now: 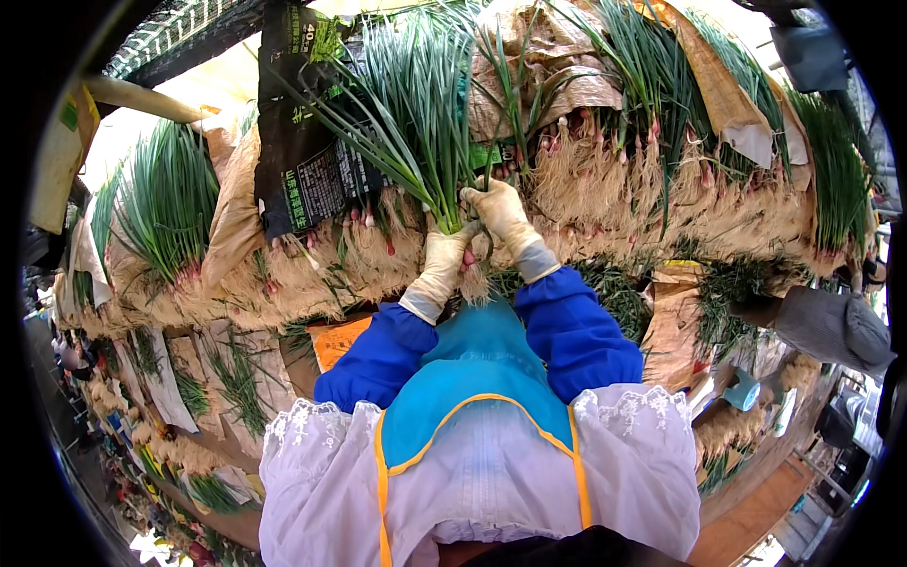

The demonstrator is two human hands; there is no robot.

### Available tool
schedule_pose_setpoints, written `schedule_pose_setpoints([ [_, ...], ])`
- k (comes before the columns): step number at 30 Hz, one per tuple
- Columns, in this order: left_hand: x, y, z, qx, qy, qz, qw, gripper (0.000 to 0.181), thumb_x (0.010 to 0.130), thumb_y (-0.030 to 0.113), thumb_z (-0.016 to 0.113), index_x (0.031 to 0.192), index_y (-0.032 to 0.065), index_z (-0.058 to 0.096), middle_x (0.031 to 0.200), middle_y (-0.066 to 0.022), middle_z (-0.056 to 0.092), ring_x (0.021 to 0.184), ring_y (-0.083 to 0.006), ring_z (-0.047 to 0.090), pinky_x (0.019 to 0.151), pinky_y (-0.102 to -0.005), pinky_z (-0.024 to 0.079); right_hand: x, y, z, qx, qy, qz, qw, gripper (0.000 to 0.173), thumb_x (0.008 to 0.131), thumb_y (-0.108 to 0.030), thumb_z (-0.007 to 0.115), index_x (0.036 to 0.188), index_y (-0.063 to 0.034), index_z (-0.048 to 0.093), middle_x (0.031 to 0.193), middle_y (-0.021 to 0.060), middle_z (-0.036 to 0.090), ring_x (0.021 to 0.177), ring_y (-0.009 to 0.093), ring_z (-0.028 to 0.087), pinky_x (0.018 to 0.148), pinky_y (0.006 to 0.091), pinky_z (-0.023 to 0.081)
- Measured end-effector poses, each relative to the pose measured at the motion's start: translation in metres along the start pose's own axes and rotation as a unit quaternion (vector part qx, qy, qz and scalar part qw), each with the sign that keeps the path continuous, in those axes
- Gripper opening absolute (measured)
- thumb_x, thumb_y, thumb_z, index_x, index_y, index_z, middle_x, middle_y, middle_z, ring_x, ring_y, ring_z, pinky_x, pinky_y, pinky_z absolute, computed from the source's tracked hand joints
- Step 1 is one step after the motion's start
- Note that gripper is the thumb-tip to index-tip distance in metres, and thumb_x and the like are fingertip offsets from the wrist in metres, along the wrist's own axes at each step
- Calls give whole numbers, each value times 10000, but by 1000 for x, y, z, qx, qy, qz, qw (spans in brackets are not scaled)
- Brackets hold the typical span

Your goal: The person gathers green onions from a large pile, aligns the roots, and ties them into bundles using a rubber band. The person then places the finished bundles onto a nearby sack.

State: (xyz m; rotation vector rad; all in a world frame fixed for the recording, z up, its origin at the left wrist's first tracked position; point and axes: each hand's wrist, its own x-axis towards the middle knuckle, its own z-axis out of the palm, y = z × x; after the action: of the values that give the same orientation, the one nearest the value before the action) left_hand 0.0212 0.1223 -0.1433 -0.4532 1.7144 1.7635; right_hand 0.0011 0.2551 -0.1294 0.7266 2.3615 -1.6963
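My left hand [441,266], in a pale glove with a blue sleeve, is closed around the lower stems of a bunch of green onions [432,135]. The bunch's long leaves fan out away from me, and reddish bulbs with pale roots [475,283] hang below the fist. Just to the right, my right hand [502,209], gloved alike, is at the bunch's side with thumb and fingers pinched near a few thin leaves; whether it grips them is hard to tell. Beyond both hands lies a long heap of green onions [588,177], its roots facing me.
A black printed plastic sack [294,142] and tan woven sacks [545,71] cover parts of the heap. More onions stand at left [166,198] and right [825,177]. Cut leaves [609,290] lie beneath the heap's edge. Another person's sleeved arm [815,319] is at far right.
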Motion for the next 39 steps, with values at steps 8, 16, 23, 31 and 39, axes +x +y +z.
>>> schedule_pose_setpoints([
  [8, 4, 10, 10, -22, 8, -21, 1000, 197, 856, 231, 603, 880, 42, 553, 504, -46, 531, 342, -124, 468, 293, -261, 348, -8, 33, 26, -9, 211, -304, 929, 173, 860, -152, 558, 976, -26, 579, 787, 50, 627, 722, 232, 624, 695, 318, 491],
  [16, 11, 18, -14, -230, -80, -34, 969, 168, 862, 211, 592, 875, 46, 565, 721, -70, 604, 521, -167, 570, 447, -345, 504, -27, 9, -39, 693, -169, -59, 698, 236, 913, -160, 515, 1093, -9, 496, 960, 76, 569, 676, 74, 512, 599, 221, 456],
  [23, 9, 22, -12, -269, -221, -90, 933, 206, 873, 267, 580, 940, 72, 577, 667, -29, 559, 519, -160, 530, 477, -310, 486, -17, 10, -24, 21, -242, -32, 969, 441, 890, -424, 514, 1084, -31, 564, 689, 19, 543, 575, 105, 466, 517, 250, 427],
  [31, -38, 101, -65, -193, -243, 90, 946, 368, 910, 252, 514, 1216, 57, 454, 650, 14, 433, 486, -85, 424, 525, -246, 439, -74, 71, -125, -443, -335, 7, 831, 425, 861, -348, 556, 1147, -34, 541, 1089, 135, 593, 1005, 289, 569, 889, 395, 437],
  [39, -2, 44, -47, -325, -234, -59, 915, 205, 842, 216, 631, 994, 91, 573, 665, 28, 460, 548, -90, 453, 541, -246, 435, 43, -30, -145, 168, 124, 47, 977, 439, 894, -214, 539, 1269, -32, 400, 1017, 167, 613, 703, 193, 640, 525, 262, 532],
])
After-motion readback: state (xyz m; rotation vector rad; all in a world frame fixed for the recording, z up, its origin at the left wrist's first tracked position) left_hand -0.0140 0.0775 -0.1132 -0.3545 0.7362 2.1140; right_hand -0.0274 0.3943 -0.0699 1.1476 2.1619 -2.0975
